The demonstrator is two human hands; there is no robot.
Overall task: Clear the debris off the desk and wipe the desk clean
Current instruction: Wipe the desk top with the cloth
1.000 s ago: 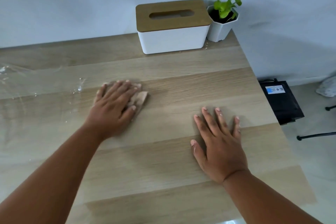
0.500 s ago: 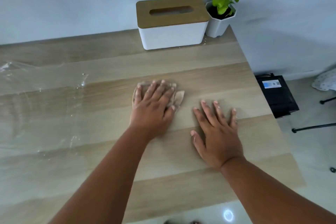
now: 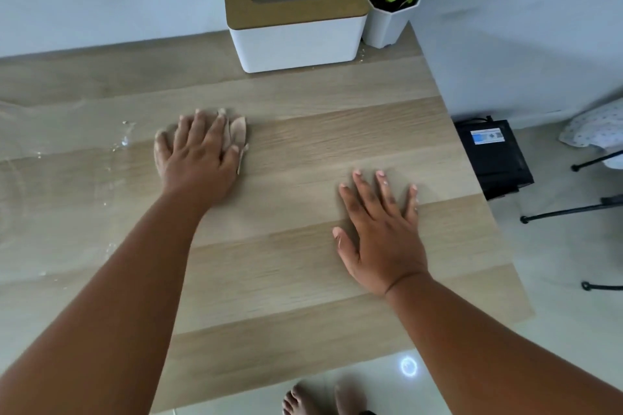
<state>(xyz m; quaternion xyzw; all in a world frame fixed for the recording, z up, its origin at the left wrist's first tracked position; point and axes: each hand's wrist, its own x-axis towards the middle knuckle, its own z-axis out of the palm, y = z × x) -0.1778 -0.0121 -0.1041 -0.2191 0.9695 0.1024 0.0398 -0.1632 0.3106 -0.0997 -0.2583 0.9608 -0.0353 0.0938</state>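
My left hand (image 3: 199, 152) lies flat with straight fingers on a crumpled pale tissue (image 3: 238, 131), pressing it onto the wooden desk (image 3: 303, 266). Only the tissue's right edge shows past my fingers. Water droplets and a wet sheen (image 3: 123, 141) cover the desk left of that hand. My right hand (image 3: 381, 232) rests flat on the desk near its right side, fingers spread, holding nothing.
A white tissue box with a wooden lid (image 3: 296, 15) stands at the back of the desk beside a small potted plant (image 3: 391, 7) in the corner. A black box (image 3: 494, 158) and thin black legs (image 3: 573, 209) stand on the floor to the right.
My left hand slid the tissue rightwards, then back left toward the wet area. My right hand stayed flat in the same spot.
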